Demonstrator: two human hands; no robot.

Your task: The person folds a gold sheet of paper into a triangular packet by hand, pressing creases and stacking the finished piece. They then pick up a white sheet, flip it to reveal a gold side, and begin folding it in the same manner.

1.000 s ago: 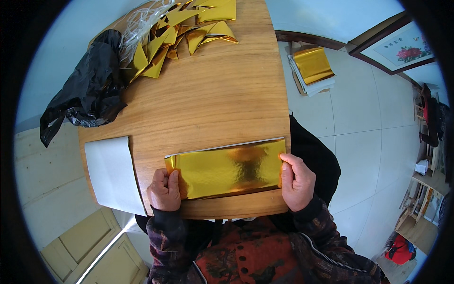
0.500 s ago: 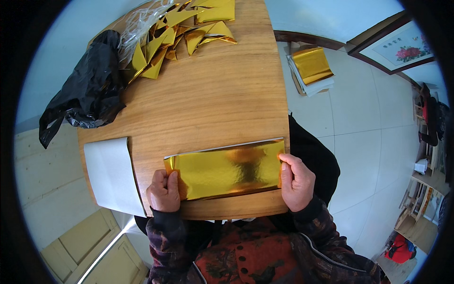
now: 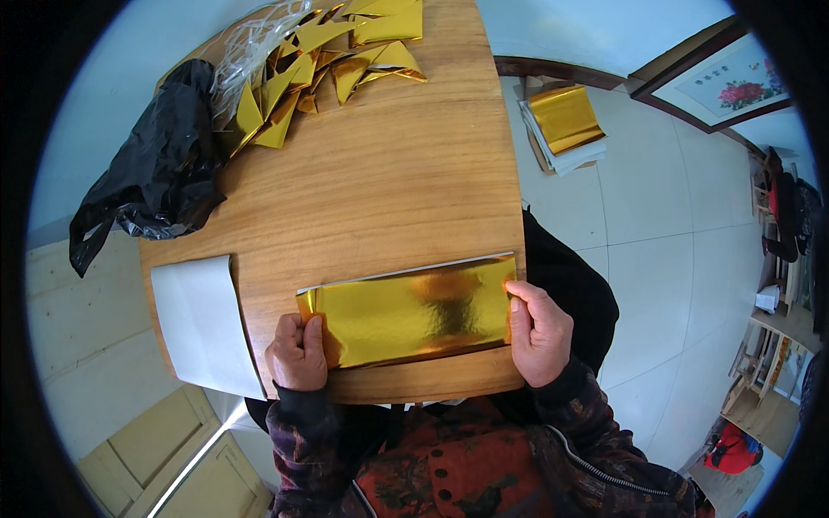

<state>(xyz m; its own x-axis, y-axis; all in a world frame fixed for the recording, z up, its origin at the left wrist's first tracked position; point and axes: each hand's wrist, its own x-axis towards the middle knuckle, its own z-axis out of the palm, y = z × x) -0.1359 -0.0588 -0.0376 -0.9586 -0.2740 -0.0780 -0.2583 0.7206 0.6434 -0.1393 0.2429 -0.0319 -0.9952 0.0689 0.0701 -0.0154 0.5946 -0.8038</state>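
Both forearms come up from the lower edge, slightly apart, and the hands face each other across one gold foil sheet [image 3: 397,324], which lies lengthwise at the near edge of the wooden table [image 3: 389,190]. The left hand [image 3: 298,352] has its thumb up and its fingers curled, clamped on the sheet's left end; the right hand [image 3: 542,335] pinches the right end between thumb and forefinger, the other fingers bent in. By count: two hands, one sheet between them, one piece or stack of white paper [image 3: 203,324] to the left, one black plastic bag [image 3: 160,155] beyond it, and one gold-topped paper pile [image 3: 566,121] on the floor. Folded gold pieces [image 3: 276,108] overlap at the far end, several at least, their exact number unclear, beside one tangle of clear strips [image 3: 246,65].
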